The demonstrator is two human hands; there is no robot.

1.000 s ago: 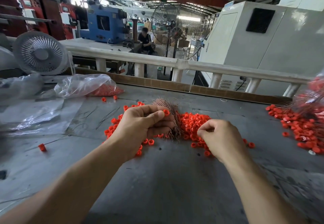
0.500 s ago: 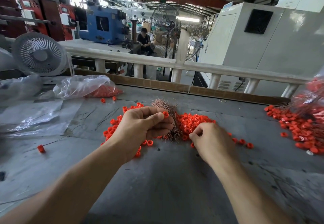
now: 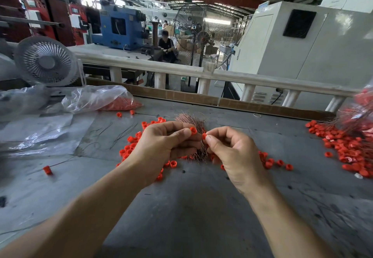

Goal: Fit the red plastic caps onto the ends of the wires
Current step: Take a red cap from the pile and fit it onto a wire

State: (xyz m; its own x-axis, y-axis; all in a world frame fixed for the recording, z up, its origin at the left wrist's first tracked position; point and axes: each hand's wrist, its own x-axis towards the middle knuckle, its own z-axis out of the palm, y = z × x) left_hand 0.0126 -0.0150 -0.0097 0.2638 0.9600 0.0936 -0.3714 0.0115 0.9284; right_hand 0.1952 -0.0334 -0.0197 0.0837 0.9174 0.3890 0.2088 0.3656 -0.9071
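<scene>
My left hand (image 3: 167,146) grips a bundle of thin copper-coloured wires (image 3: 193,122) that fans out above and below the fist. A red cap (image 3: 193,130) sits at my left thumb tip. My right hand (image 3: 232,152) pinches a second red cap (image 3: 204,136) between thumb and forefinger, right beside the first and close to the wires. Loose red caps (image 3: 131,148) lie scattered on the grey table (image 3: 191,207) under and around both hands.
A clear plastic bag with red caps (image 3: 113,102) lies at the back left beside plastic sheeting (image 3: 40,132). Another heap of capped wires and red caps (image 3: 347,146) covers the right edge. A single cap (image 3: 47,170) lies at the left. A white fan (image 3: 45,62) stands behind.
My right hand has left the pile of caps, risen with one cap pinched, and moved left up to my left hand. The left hand kept its grip on the wires.
</scene>
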